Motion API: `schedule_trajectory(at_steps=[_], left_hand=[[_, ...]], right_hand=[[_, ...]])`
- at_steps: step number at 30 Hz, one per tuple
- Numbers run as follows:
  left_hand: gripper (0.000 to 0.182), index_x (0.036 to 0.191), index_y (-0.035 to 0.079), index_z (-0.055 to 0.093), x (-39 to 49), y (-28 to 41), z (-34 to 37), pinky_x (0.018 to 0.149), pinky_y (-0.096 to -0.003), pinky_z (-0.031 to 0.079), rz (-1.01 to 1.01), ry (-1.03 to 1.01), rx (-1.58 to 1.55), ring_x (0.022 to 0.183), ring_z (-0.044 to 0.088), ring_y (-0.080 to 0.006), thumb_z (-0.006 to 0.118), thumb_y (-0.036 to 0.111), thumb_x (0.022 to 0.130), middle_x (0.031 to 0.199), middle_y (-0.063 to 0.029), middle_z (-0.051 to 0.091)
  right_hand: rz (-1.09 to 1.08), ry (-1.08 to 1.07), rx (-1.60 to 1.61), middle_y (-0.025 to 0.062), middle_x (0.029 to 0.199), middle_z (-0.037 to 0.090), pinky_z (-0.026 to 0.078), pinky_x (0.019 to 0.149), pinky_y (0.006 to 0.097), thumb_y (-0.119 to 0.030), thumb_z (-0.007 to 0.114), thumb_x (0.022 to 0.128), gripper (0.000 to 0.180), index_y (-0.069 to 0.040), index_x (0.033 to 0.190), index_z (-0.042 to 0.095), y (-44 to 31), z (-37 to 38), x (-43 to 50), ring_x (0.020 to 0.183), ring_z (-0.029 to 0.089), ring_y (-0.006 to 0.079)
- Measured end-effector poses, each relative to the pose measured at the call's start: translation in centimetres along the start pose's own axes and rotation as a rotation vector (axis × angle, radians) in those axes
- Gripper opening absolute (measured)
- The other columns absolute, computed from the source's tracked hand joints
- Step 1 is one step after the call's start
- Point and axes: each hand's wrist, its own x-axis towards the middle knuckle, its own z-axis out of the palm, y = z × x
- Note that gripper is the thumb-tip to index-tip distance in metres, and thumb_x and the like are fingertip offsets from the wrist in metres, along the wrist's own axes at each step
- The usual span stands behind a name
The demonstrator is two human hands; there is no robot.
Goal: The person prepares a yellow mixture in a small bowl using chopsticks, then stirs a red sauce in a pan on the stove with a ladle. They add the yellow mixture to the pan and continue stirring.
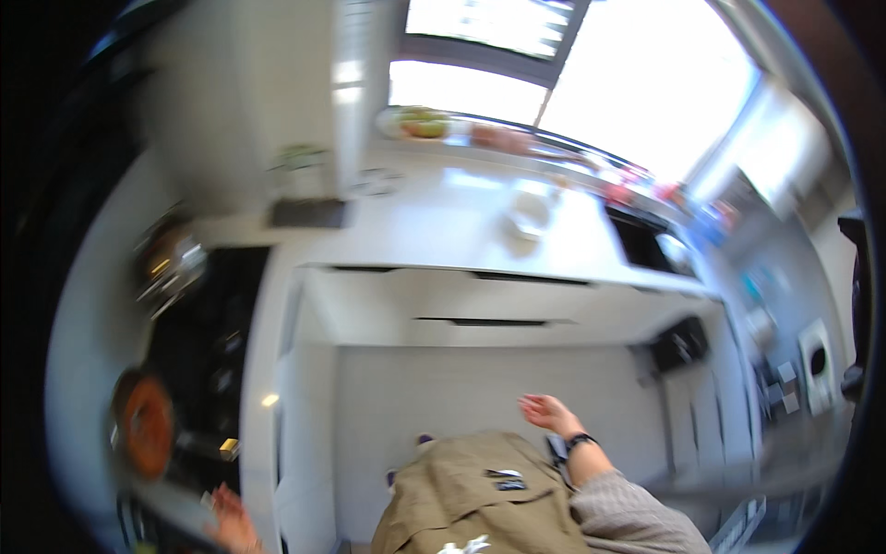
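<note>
My left hand (234,521) is low at the left, by the near end of the black cooktop (208,339). Something small and pale shows at its fingertips; blur hides whether it is held. Close by, on the cooktop, sits a round pan (145,426) with orange-brown contents or an orange-brown inner surface. My right hand (550,415) hangs over the floor in front of me, palm partly up, fingers loosely bent and nothing in it. A dark band circles that wrist. I wear a brown apron (477,485).
A shiny metal pot (169,260) stands at the cooktop's far end. On the white counter (429,221) are a pale bowl or jug (529,215) and a dark sink (644,239). Fruit (423,123) lies on the windowsill. A black bin (680,344) is by the right-hand cabinets.
</note>
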Motion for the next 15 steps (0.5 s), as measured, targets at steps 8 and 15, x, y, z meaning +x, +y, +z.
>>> schedule_trajectory(at_steps=[8,15], left_hand=[[0.104,0.155,-0.006,0.031,2.8,-2.0,-3.6,0.120,-0.0550,0.031,-0.412,-0.334,-0.130,0.144,0.040,-0.0405,0.077,0.053,0.083,0.161,-0.0263,0.033],[0.103,0.155,-0.007,0.031,4.9,-12.1,-2.3,0.118,-0.0572,0.032,-0.647,-0.325,-0.280,0.142,0.042,-0.0430,0.063,0.065,0.089,0.161,-0.0256,0.033]], right_hand=[[-0.102,0.188,0.197,0.0197,0.130,0.063,0.060,0.081,0.0385,-0.013,0.048,0.104,0.024,-0.003,0.125,0.055,1.0,-7.8,-4.1,0.102,0.067,0.0293],[-0.150,0.253,0.376,0.0176,0.127,0.065,0.059,0.077,0.0364,-0.015,0.046,0.105,0.024,-0.003,0.124,0.054,0.3,-18.5,-4.9,0.098,0.067,0.0283]])
